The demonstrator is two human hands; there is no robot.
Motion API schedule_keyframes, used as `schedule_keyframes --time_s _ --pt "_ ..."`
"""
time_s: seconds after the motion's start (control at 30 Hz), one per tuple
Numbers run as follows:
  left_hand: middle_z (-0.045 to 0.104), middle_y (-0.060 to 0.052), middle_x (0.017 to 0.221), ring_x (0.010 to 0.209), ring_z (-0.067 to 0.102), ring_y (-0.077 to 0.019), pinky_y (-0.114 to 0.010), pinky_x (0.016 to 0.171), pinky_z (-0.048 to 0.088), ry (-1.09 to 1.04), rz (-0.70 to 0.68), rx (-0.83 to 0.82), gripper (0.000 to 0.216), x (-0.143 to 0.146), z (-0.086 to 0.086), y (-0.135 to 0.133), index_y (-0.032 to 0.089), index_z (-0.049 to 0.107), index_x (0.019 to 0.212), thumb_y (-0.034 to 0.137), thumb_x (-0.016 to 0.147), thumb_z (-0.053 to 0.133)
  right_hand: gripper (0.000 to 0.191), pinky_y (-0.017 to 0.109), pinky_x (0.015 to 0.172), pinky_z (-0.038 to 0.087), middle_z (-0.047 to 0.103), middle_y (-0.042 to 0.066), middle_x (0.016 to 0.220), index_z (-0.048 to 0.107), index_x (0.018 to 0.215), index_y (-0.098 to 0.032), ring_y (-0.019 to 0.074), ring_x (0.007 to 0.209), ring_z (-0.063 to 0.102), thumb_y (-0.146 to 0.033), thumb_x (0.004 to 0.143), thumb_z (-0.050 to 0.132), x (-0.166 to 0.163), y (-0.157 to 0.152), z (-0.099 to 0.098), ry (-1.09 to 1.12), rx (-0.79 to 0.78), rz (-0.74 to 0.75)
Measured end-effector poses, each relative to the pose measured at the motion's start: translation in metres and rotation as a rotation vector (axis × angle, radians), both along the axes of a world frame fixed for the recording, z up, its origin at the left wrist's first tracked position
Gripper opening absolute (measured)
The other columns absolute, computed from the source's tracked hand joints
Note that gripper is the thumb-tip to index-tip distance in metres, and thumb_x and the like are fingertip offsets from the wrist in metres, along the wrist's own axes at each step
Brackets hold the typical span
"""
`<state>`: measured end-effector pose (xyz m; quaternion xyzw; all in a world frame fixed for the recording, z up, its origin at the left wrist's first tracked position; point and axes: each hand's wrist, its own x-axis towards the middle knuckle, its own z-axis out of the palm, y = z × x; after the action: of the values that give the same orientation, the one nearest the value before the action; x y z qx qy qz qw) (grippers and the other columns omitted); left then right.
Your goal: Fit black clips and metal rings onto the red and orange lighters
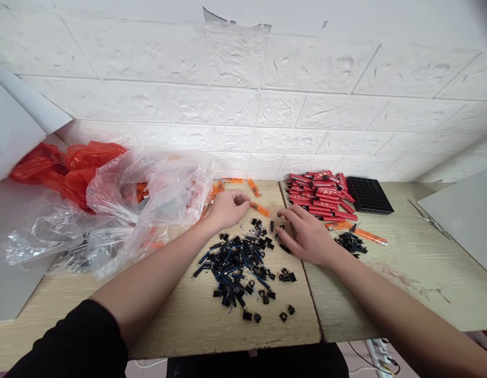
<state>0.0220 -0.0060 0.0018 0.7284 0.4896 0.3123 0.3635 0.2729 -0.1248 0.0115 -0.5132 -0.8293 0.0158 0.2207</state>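
My left hand is closed, its thumb and fingertips pinching one end of a translucent orange lighter body that points to the right. Across from it, my right hand hovers low over the table with thumb and forefinger apart, nothing visible between them. Small black parts lie by its fingertips, including an upright-looking black piece. Between my forearms spreads a pile of black lighter parts, many with blue strips. Black caps are scattered around the pile's right and front edges.
Clear plastic bags and a red bag crowd the left. At the right are stacked red lighters, a black slotted tray, more black parts and metal tweezers. A white brick-pattern wall closes the back.
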Motion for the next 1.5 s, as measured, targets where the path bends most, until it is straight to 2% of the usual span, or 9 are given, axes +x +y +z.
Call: schedule_keyframes --time_s 0.2,0.77,0.97,1.17,1.5 --pt "0.076 -0.004 0.077 0.070 0.061 -0.0183 -0.033 0.067 0.046 0.011 -0.006 0.022 0.013 0.0024 0.0011 0.0002 0.019 0.082 0.085 0.026 0.086 0.071 0.036 0.044 0.088 0.060 0.064 0.017 0.132 0.057 0.140 -0.021 0.0302 0.109 0.070 -0.037 0.108 0.058 0.0003 0.0010 -0.0026 0.035 -0.009 0.006" --pt "0.076 -0.003 0.077 0.071 0.063 -0.0177 -0.032 0.068 0.046 0.043 0.010 0.024 0.013 0.0043 0.0037 0.0003 0.020 0.082 0.083 0.025 0.085 0.070 0.037 0.046 0.095 0.061 0.062 0.019 0.135 0.058 0.141 -0.019 0.0315 0.115 0.069 -0.038 0.109 0.058 0.0048 0.0023 -0.0056 0.078 -0.046 0.024" --pt "0.076 -0.003 0.077 0.071 0.063 -0.0176 -0.032 0.067 0.046 0.051 0.012 0.014 0.014 0.0042 0.0052 0.0005 0.020 0.081 0.083 0.025 0.086 0.069 0.034 0.049 0.105 0.059 0.063 0.018 0.137 0.061 0.141 -0.019 0.0319 0.123 0.067 -0.030 0.109 0.054 0.0075 0.0043 -0.0084 0.125 -0.039 0.047" --pt "0.077 -0.003 0.076 0.070 0.063 -0.0176 -0.032 0.067 0.047 0.046 0.011 0.014 0.013 0.0040 0.0058 0.0011 0.020 0.082 0.083 0.024 0.085 0.070 0.032 0.047 0.103 0.060 0.064 0.018 0.133 0.064 0.138 -0.020 0.0308 0.119 0.069 -0.026 0.109 0.053 0.0079 0.0060 -0.0088 0.155 -0.049 0.063" --pt "0.078 -0.003 0.080 0.073 0.065 -0.0180 -0.030 0.065 0.046 0.033 -0.003 0.008 0.012 0.0029 -0.0027 0.0053 0.020 0.082 0.084 0.024 0.085 0.070 0.029 0.048 0.103 0.060 0.066 0.018 0.134 0.064 0.134 -0.020 0.0308 0.118 0.069 -0.029 0.107 0.058 0.0083 0.0048 -0.0047 0.181 -0.055 0.099"
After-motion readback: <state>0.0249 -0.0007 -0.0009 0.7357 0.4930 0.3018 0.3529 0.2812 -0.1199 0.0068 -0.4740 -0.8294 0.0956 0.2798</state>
